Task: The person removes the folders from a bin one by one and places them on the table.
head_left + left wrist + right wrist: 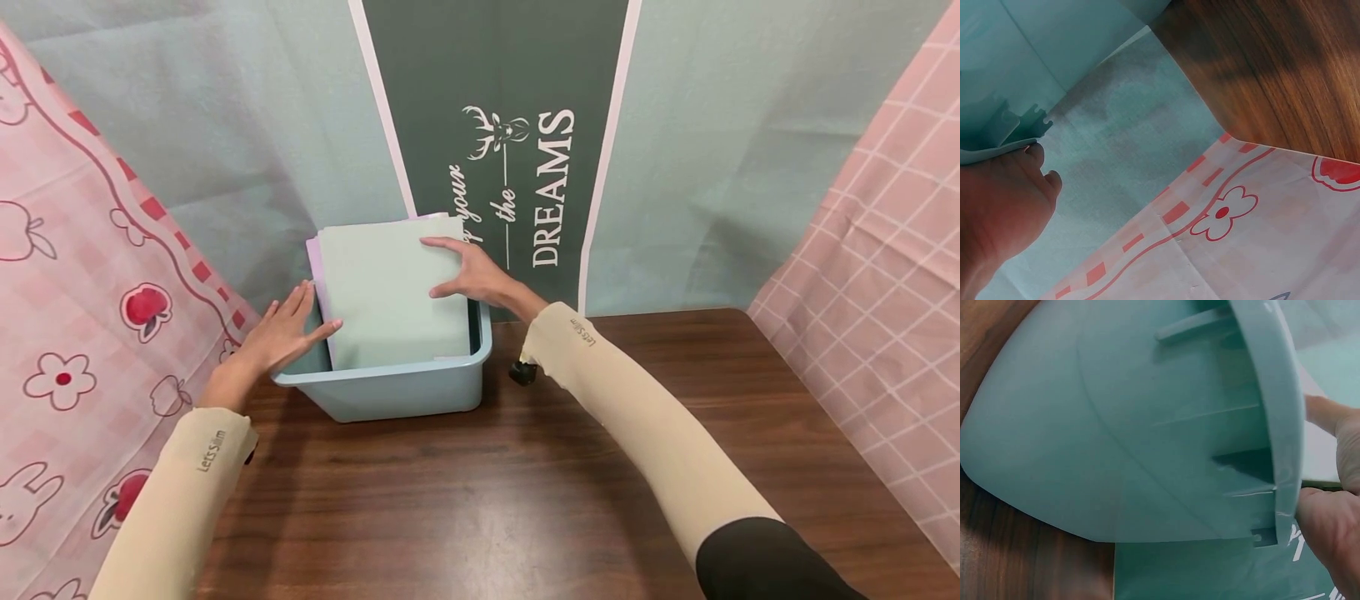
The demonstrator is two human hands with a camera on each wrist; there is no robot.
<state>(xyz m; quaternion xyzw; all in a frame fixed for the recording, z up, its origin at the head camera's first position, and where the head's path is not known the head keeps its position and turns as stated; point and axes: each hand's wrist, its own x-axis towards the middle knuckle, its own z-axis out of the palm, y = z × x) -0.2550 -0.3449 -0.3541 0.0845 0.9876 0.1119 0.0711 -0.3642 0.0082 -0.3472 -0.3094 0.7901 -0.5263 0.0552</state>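
A light blue plastic bin (405, 396) stands at the back left of the table, holding a stack of pale green sheets (390, 292) that leans upright above its rim. Lilac sheet edges (316, 260) peek out at the stack's left side. My left hand (281, 333) is at the bin's left rim, fingers straight, its thumb reaching toward the front sheet. Across the upper right of the stack lies my right hand (480, 273), fingers and thumb spread over the front sheet. In the right wrist view the bin's rim (1279, 412) partly hides this hand.
The brown wooden table (510, 483) spreads in front and to the right. A grey-green cloth with a dark printed panel (495, 50) hangs behind the bin. Pink cloths hang at the left (90, 333) and right (885, 250). A small black object (522, 372) shows under the right cuff.
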